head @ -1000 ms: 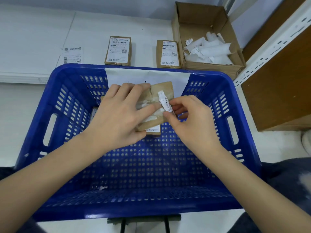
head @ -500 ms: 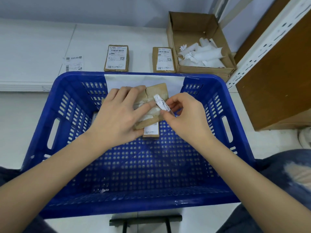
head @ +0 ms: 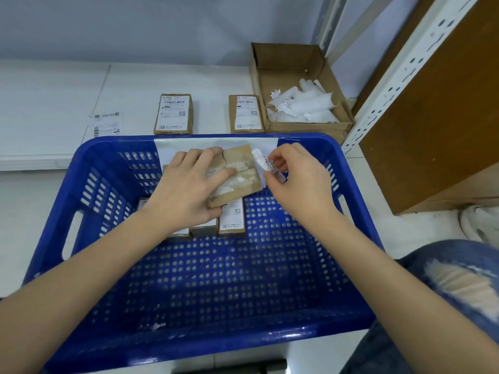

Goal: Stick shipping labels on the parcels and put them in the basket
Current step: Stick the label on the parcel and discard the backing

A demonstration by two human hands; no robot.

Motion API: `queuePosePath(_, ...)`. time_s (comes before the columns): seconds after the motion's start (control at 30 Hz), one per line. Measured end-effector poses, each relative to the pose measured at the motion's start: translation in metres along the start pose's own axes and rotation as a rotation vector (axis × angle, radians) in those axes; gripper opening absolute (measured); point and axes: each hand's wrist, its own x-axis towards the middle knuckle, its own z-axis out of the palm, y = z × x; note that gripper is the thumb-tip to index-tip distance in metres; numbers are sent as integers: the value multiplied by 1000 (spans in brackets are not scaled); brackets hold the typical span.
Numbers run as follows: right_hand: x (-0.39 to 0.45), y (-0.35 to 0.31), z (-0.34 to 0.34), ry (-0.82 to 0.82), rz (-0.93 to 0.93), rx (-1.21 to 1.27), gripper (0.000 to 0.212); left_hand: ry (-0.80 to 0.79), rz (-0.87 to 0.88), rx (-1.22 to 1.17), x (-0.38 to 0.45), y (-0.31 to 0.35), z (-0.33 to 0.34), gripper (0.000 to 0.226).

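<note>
Parcel (head: 240,171) held above the basket (head: 113,265), near its far wall, plain taped face up. Left hand (head: 186,190) grips it, thumb across the tape. Right hand (head: 294,179) pinches a curled paper strip (head: 266,164) just off the parcel's right edge; it looks like label or backing.

Step, as I judge it: labelling not finished. Next move calls for freeing the strip, then pressing a label flat.

Labelled parcels (head: 232,220) lie in the basket; two more (head: 174,113) beyond it, beside a scrap box (head: 297,103).
</note>
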Motion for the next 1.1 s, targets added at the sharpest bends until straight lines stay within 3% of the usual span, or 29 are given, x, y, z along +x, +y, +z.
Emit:
queuePosePath(0.2, 44, 32, -20, 18, 123, -62, 18, 2, 8, -26, 47, 1, 13, 77)
queuePosePath(0.47, 128, 80, -24, -6, 167, -255, 22, 139, -49, -68, 112, -6, 21, 67)
queuePosePath(0.8, 228, 130, 14, -48, 243, -321, 29, 158, -24, -39, 175, -47, 46, 72)
queuePosePath(1.1, 246, 150, 46, -137, 326, -346, 28, 138, -32, -79, 186, -64, 59, 73)
